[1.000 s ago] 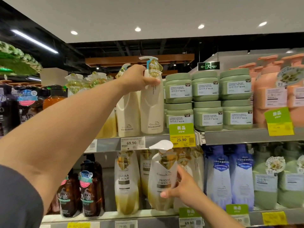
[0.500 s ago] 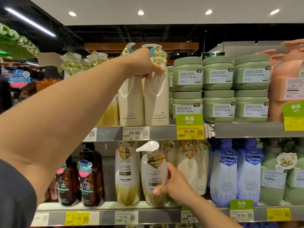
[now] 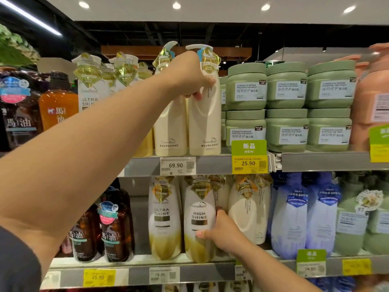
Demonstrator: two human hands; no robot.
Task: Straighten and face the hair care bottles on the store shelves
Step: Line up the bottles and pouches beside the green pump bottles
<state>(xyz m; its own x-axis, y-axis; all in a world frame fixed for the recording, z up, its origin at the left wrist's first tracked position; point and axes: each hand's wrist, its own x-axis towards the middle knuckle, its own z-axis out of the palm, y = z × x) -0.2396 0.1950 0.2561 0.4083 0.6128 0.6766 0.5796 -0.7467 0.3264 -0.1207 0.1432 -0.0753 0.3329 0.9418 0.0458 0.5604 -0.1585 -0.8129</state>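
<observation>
On the upper shelf [image 3: 210,165] my left hand [image 3: 190,77] grips the neck of a tall cream pump bottle [image 3: 205,125], which stands upright with its label facing out beside a matching cream bottle [image 3: 170,131]. On the lower shelf [image 3: 206,270] my right hand [image 3: 223,234] holds the right side of a white-and-gold "HIGH SHINE" bottle [image 3: 199,218]. That bottle stands upright, label forward, next to an "ULTRA SHINE" bottle [image 3: 164,218]. My left forearm hides part of the upper-left bottles.
Green jars [image 3: 288,106] are stacked in two tiers right of the cream bottles, with peach pump bottles [image 3: 370,106] beyond. Dark brown bottles [image 3: 114,228] sit lower left, blue-purple pouches [image 3: 305,216] and green bottles [image 3: 353,226] lower right. Price tags line both shelf edges.
The "HIGH SHINE" bottle has been turned and pushed back upright into the row, its label now facing front. My left hand stays on the cream bottle's neck. The view has shifted downward.
</observation>
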